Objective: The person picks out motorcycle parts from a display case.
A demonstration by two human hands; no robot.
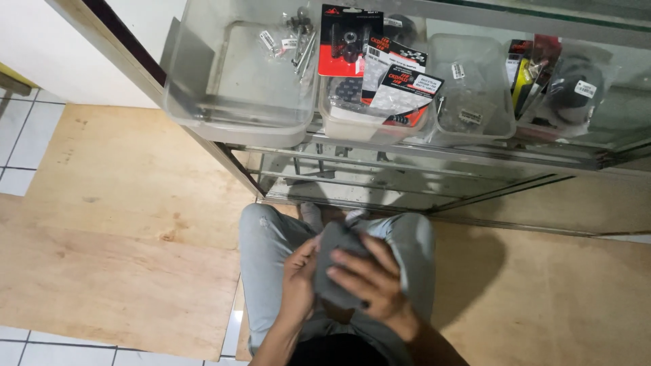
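Across the top of the frame a glass display case (434, 159) carries clear plastic bins (237, 74) of packaged small parts (380, 68), above a plywood floor (122, 224) that fills the left and bottom. Low in the centre, over the person's grey-trousered knees (271, 237), a grey cloth (332, 261) is bunched between both hands. The left hand (298, 281) cups it from the side and the right hand (369, 278) spreads fingers over its front; folding it flat, I judge, would give a firmer, cleaner pad than this loose wad.
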